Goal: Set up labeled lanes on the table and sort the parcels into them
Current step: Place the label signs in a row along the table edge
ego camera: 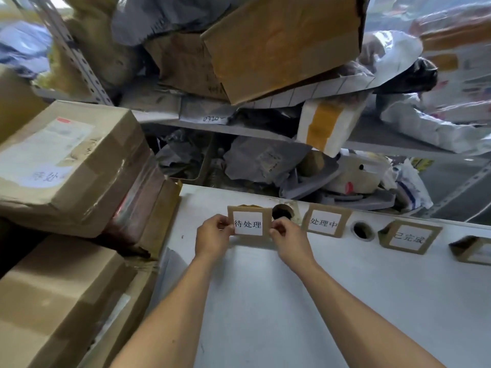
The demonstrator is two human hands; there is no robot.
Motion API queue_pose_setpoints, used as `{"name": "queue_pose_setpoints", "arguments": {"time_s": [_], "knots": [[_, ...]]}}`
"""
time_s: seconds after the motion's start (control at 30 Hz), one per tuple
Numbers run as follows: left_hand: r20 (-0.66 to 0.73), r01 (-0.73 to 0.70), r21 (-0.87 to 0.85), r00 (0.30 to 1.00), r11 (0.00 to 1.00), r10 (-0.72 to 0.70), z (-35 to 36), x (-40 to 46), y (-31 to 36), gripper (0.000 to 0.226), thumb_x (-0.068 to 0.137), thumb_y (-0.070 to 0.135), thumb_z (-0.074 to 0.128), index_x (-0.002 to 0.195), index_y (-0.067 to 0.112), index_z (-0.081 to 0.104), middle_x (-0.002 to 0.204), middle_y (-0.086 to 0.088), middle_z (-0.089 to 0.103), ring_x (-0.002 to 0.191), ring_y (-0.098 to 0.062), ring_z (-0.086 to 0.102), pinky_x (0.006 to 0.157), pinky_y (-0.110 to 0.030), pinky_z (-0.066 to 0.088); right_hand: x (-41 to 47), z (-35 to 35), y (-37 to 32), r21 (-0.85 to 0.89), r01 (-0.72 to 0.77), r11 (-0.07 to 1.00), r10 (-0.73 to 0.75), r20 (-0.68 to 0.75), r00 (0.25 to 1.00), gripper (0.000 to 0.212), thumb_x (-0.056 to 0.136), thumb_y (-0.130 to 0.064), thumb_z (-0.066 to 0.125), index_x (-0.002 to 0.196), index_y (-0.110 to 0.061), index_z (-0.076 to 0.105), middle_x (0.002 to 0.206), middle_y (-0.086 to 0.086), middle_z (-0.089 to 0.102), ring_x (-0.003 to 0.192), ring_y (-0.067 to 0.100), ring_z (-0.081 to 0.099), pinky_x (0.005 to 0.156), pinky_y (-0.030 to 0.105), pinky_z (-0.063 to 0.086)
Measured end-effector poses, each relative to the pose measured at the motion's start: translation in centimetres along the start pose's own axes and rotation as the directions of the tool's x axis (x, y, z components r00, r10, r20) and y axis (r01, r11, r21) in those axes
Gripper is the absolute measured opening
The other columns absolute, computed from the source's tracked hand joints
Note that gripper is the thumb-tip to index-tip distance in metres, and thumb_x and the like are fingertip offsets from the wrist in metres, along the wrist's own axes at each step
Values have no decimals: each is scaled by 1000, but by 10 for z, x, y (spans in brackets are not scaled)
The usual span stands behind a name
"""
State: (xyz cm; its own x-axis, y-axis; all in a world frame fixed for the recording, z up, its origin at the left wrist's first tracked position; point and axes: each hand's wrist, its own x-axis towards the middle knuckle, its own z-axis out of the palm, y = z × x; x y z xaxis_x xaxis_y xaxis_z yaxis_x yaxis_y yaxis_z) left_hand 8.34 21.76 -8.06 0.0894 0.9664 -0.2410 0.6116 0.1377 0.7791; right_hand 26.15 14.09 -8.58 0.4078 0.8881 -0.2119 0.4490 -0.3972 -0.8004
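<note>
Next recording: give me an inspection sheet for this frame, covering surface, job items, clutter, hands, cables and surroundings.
Surface: white table with two round holes near its far edge.
Job's things: four cardboard-backed label cards along the far edge; 待处理 card in hand, 处理中 card, 已完成 card, a fourth card cut off by the frame.
Clutter: stacked cardboard boxes left of the table.
Hands: left hand and right hand pinch the card's side edges.
Cables: nothing seen.
Surroundings: metal shelving crammed with parcels and bags.

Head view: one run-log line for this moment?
phase: lane setup | left hand + right hand: pinching 待处理 card by side edges at white table far edge | 处理中 card, 已完成 card: placed | parcels: unsorted
</note>
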Motion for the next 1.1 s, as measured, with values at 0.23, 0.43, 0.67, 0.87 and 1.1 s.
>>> {"name": "queue_pose_setpoints", "arguments": {"time_s": [0.23,0.43,0.67,0.87,1.1], "knots": [[-6,14,102,1000,995,-13,31,46,-18,26,95,21,64,77,38,55,81,20,57,74,1,54,65,-9,42,42,18,27,-33,8,999,-8,-3,1000,2,97,-19,61,98,-20,62,90,-9,63,78,4,54,60,11,36],[-43,7,131,999,991,-1,37,61,-17,26,96,23,63,79,40,53,86,20,58,69,9,49,59,-4,36,54,20,29,-11,47,999,-47,-28,998,2,95,-18,62,94,-16,63,84,-10,62,79,7,57,64,12,40],[-46,27,163,999,986,-20,35,60,-15,18,97,17,60,106,33,60,117,3,70,88,-11,62,85,-24,52,53,22,23,-9,17,1000,-17,-2,1000,4,96,-17,61,99,-15,63,90,-7,64,86,12,60,65,15,41],[-38,69,94,997,993,-66,14,23,-4,32,98,15,59,130,16,58,128,-4,65,112,-22,61,89,-25,45,19,15,12,28,-62,998,62,-4,998,23,100,-17,54,122,-13,62,101,-3,63,92,11,58,70,14,41],[-15,-29,27,999,999,30,-22,-51,8,27,99,15,57,125,17,63,119,-1,68,97,-11,58,82,-20,42,-72,20,-24,127,-48,991,43,38,998,23,99,-20,57,121,-16,64,104,-1,69,91,9,67,73,15,47]]}}
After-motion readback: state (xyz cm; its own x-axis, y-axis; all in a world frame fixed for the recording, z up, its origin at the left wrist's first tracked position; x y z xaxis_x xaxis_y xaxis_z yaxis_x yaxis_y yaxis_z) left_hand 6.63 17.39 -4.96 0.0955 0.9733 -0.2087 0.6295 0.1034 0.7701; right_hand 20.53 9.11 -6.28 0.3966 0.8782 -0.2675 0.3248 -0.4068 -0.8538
